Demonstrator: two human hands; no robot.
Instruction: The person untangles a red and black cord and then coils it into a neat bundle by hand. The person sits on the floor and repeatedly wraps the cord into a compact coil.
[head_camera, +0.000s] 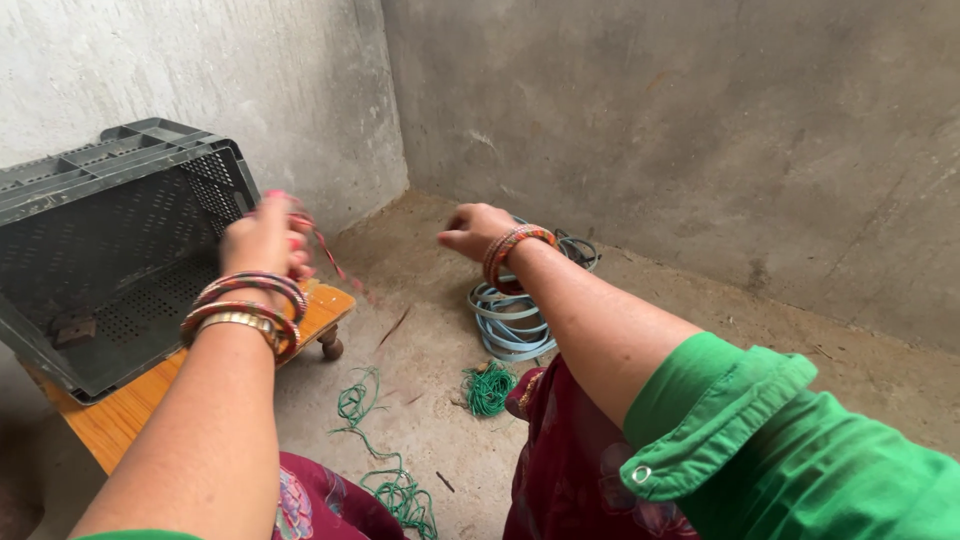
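Seated person, both arms out over a bare concrete floor (420, 330) in a corner of grey walls (650, 120).

Left hand (262, 236) raised, motion-blurred, fingers curled together; a thin reddish strand (328, 255) trails from it, down and to the right. Looks pinched on the strand, but blur hides the exact grip. Bangles (248, 303) stacked on that wrist: red, multicolour, one gold.

Right hand (472, 228) raised mid-frame, back of hand to camera, fingers folded into a loose fist; cannot tell if anything is inside. Orange-red bangles (510, 252) on its wrist. Green sleeve (790, 440) with a snap button covers the upper arm.

Containers: dark grey plastic crate (110, 250), perforated walls, tipped on its side with the open mouth facing right, just beside the left hand. It sits on a low orange wooden stool (120, 410) with a turned leg. No labels or signs visible.

Below and just behind the right wrist: coil of light blue flat strap (505, 325) on the floor, partly hidden by the forearm. Darker strap loops (580, 250) lie beyond it, near the wall.

Green cord: small bundle (488, 388) on the floor near the strap coil; long loose tangle (385, 470) running toward the lap. Both below the hands, not touched.

Maroon patterned cloth (570, 470) covers the knees.
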